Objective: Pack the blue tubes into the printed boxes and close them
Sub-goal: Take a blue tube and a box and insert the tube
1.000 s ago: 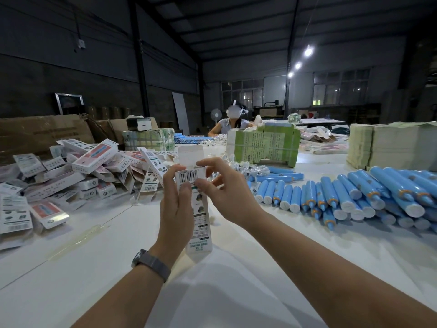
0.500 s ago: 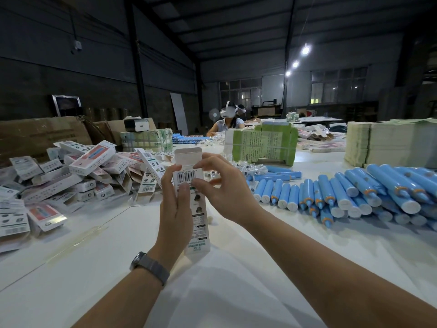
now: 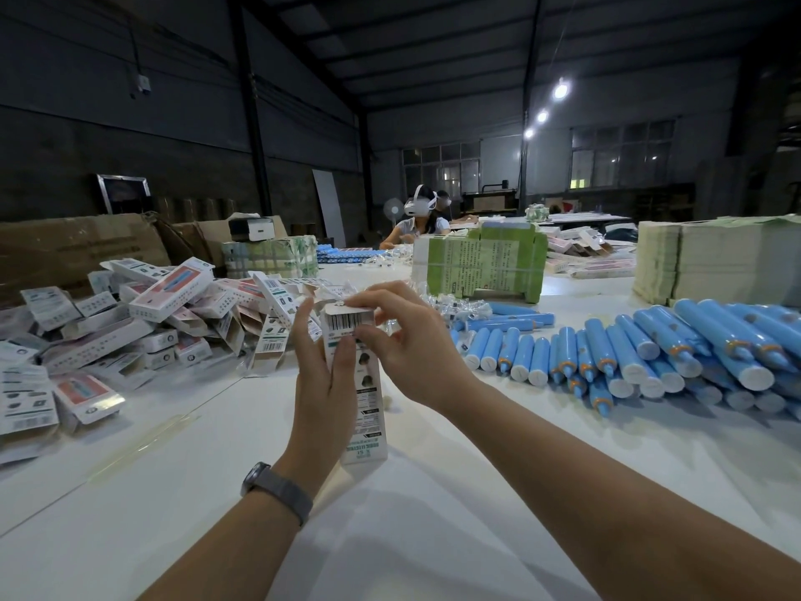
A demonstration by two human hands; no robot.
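Printed box (image 3: 362, 383), one, upright at the centre of the white table (image 3: 433, 535), its lower end near the table surface; contact there cannot be told. Barcode panel at the top, faces the camera. Contents not visible.

Left hand (image 3: 323, 383): grip wrapped along the box's left side, fingers reaching up beside the barcode, thumb across the front. A watch (image 3: 277, 492) sits on this wrist.

Right hand (image 3: 407, 340): grip curled at the box's top, fingertips pinching the top flap down over the opening.

Blue tubes (image 3: 641, 357), many, lying in a loose layered row on the right side of the table, white caps mostly toward the near edge, some with orange collars. A few more lie farther off, beside a green printed carton stack (image 3: 481, 266).

Pile of printed boxes (image 3: 143, 323), left side of the table, heaped at mixed angles; several show open flaps.

Pale stacked sheets (image 3: 715, 262), far right. A person wearing a headset (image 3: 418, 219) sits at the far end.
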